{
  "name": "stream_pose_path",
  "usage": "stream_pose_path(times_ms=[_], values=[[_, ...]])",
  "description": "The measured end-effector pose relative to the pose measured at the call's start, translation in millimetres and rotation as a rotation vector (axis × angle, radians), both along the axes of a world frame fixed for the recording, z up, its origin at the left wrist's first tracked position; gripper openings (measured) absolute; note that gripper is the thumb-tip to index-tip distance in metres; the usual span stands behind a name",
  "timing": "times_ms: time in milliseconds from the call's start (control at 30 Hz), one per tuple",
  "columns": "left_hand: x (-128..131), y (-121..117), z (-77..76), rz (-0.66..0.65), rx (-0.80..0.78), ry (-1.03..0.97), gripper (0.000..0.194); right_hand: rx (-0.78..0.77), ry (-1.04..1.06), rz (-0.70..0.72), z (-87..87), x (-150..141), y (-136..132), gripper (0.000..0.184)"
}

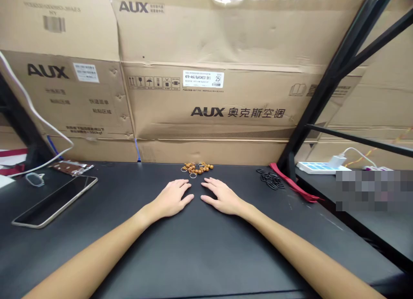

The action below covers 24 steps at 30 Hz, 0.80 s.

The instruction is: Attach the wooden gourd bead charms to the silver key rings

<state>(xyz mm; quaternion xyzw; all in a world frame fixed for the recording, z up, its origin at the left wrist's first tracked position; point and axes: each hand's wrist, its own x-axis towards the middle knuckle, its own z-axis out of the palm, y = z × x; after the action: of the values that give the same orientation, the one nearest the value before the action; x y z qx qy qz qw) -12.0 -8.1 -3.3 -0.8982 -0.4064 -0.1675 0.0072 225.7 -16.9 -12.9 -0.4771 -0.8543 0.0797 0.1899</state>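
two hands are in view, both mine: my left hand [170, 199] and my right hand [223, 197] lie flat, palms down, on the black tabletop [206, 256], a narrow gap between them. my fingers [180, 185] are spread a little and hold nothing, the tips of each hand angled in toward the other.

just ahead of them, touching neither hand, sits one small heap of wooden beads [197, 167] at the middle of the far edge, with at least three metal key rings [192, 175] among them. the beads are round and glossy orange-brown, too small and bunched to count exactly. the heap runs side to side, its long axis along the edge, with no clear pointing end.

to the right, near the far edge, lies one loose pile of black rings [270, 178], about a dozen, just beside one red strap [292, 183]. toward the left edge lie one phone with a gold rim [54, 201], its dark screen up, one clear plastic loop [35, 179] and one brown packet [71, 167]. past the far edge stand stacked cardboard boxes [206, 32] printed aux, and off to the right one white power strip [319, 167] sits beside a black shelf upright [325, 88].
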Motion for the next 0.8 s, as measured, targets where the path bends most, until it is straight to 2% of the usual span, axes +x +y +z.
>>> stream_pose_path(times_ms=[800], values=[[0.5, -1.1, 0.7, -0.002, 0.022, -0.002, 0.045, -0.005, -0.015, 0.004, 0.2, 0.0, 0.2, 0.062]])
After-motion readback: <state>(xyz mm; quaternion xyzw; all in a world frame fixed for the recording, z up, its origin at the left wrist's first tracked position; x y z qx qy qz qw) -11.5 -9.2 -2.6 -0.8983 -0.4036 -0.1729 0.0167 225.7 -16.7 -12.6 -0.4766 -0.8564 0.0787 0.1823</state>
